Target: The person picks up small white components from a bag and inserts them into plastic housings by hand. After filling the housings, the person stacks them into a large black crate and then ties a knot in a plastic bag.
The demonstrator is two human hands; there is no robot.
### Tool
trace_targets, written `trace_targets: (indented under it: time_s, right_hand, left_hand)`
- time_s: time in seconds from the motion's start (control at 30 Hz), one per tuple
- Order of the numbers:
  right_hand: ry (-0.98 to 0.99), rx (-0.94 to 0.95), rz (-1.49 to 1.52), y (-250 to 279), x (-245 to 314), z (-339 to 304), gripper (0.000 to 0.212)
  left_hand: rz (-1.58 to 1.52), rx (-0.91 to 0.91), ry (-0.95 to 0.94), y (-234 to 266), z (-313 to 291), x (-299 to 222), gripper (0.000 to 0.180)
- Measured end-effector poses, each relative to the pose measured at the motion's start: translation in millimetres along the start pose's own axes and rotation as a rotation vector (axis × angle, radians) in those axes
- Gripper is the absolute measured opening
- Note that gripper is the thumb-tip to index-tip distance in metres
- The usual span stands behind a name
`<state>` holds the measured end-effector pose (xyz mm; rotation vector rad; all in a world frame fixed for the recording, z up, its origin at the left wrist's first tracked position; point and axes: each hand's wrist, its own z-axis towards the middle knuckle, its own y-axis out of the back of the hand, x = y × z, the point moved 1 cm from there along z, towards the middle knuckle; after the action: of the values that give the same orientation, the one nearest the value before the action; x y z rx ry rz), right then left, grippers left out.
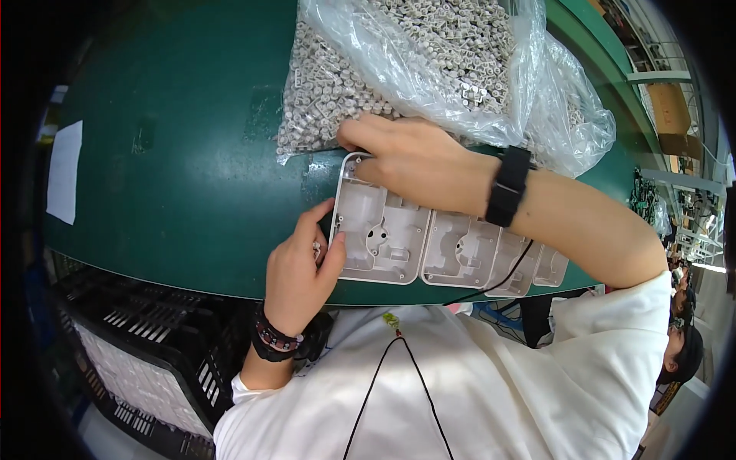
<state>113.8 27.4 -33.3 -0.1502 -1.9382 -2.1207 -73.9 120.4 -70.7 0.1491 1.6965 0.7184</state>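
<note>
A row of pale grey moulded plastic housings (429,245) lies along the near edge of the green table (192,153). My left hand (300,264) grips the left edge of the leftmost housing (379,234), thumb on its rim, and a small pale part shows between its fingers. My right hand (410,157) reaches across from the right and presses its fingertips onto the top left corner of that housing. Just beyond lies a clear plastic bag (452,69) full of small pale grey parts.
A white paper sheet (64,170) lies at the table's left. A black slatted crate (138,360) holding white pieces sits below the table at lower left. Shelving and another person (682,345) are at the right edge. A thin black cord hangs down my white shirt.
</note>
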Motion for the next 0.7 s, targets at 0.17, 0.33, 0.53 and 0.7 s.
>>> trace_targets:
  time_s: [0.17,0.33,0.53,0.7]
  right_hand:
    - [-0.045,0.051,0.018,16,10,-16,0.017]
    - [-0.22,0.056,0.108,95,70,-40,0.025]
    - [-1.074,-0.006,-0.174,88,92,-148,0.022]
    - [-1.138,-0.32,-0.008,45,117,-190,0.021]
  left_hand:
    - [0.011,-0.041,-0.015,-2,-1,-4,0.037]
    - [0.04,0.027,0.03,2,0,-7,0.038]
    - [0.133,0.045,-0.033,6,0,-2,0.039]
    - [0.331,-0.023,-0.063,12,23,-26,0.035]
